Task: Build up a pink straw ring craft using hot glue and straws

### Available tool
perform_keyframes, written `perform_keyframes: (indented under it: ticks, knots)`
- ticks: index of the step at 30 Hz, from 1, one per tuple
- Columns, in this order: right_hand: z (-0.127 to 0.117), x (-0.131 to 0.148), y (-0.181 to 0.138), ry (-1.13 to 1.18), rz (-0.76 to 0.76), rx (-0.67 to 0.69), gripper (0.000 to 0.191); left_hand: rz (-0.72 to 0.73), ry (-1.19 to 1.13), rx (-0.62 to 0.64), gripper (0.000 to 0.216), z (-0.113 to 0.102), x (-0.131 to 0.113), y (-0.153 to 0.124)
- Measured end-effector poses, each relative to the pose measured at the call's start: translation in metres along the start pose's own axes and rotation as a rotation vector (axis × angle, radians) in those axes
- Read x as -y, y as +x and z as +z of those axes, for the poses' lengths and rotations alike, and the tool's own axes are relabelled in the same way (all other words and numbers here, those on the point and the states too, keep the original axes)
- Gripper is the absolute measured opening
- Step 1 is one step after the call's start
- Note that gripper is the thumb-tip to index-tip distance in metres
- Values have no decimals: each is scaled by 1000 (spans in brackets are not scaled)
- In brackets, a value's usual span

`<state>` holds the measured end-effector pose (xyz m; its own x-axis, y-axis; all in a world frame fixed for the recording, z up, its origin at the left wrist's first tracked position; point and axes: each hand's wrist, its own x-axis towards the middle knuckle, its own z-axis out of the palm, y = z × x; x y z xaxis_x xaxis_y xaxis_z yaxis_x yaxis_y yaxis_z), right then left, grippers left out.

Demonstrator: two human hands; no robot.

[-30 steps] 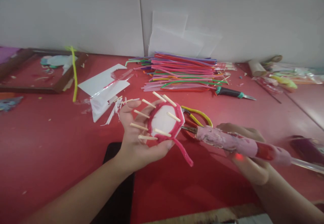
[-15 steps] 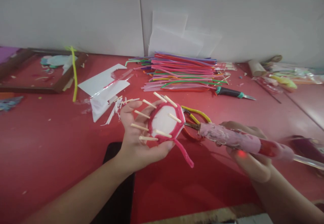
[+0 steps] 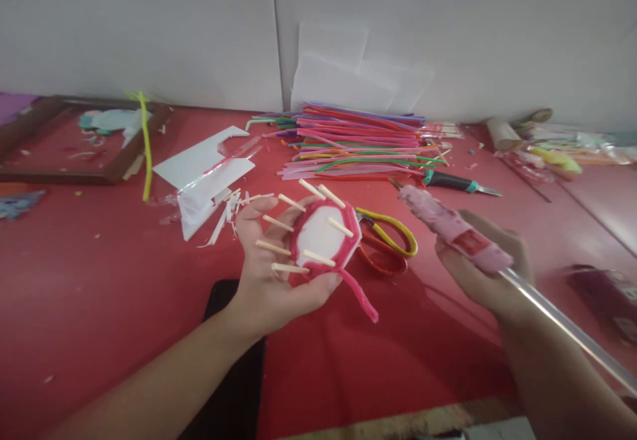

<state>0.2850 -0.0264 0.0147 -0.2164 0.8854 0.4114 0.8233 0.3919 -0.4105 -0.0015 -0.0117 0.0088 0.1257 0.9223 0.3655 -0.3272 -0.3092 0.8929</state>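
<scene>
My left hand (image 3: 269, 287) grips a white card base (image 3: 318, 231) by its edge, fingers behind and thumb below. Several short wooden sticks (image 3: 332, 196) stand out around its rim. A pink pipe cleaner (image 3: 361, 297) runs around the sticks, its loose end hanging to the lower right. In my right hand (image 3: 482, 274) is a pink, glue-crusted hot glue gun (image 3: 442, 221). A clear glue stick (image 3: 562, 317) sticks out of its back. The gun's metal tip points up and left, apart from the base. Scissors (image 3: 393, 237) with yellow and red handles lie behind the base, blades hidden.
A pile of coloured pipe cleaners (image 3: 363, 138) lies by the wall, with a dark-handled knife (image 3: 460, 182) beside it. White paper scraps (image 3: 199, 168) and a wooden frame (image 3: 114, 168) are to the left. A black phone-like slab (image 3: 233, 373) is under my left forearm.
My right hand has drawn the glue gun away from the base, its tip swinging up and to the right. The base in my left hand has barely moved.
</scene>
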Motion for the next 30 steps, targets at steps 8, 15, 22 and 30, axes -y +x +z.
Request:
perform_keyframes:
  ticks: [8,15,22,30]
  knots:
    - [-8,-29,17,-330,93,292,35,-22,18,2,85,-1,1,-1]
    - [-12,-49,13,-571,299,260,48,-50,53,-83,75,0,6,-6]
    - [3,50,15,101,-263,-42,13,-30,135,-151,78,0,18,-7]
    - [22,74,6,161,-469,-138,11,30,275,-91,78,2,17,-5]
